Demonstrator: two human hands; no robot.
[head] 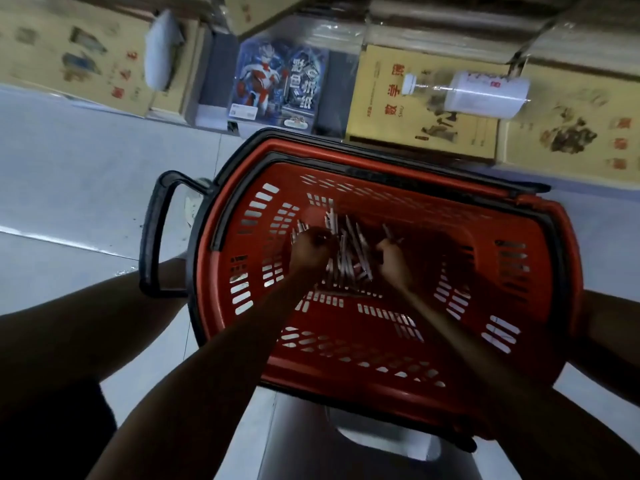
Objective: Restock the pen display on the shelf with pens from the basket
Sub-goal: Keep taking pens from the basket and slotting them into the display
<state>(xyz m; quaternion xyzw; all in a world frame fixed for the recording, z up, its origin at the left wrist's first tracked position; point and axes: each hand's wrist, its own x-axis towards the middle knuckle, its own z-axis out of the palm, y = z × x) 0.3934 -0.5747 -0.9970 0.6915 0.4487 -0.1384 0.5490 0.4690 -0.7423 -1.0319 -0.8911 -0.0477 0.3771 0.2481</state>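
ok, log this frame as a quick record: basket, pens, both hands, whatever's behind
basket: red, slotted walls, black rim
pens: loose pile on the basket floor
left hand: inside basket, grips pens
right hand: inside basket, pinches pens
behind: books, a bottle lying on them
pen display: not in view

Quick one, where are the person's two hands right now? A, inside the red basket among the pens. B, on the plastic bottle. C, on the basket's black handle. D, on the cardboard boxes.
A: the left hand and right hand both reach into the red basket, at the pens on its bottom.
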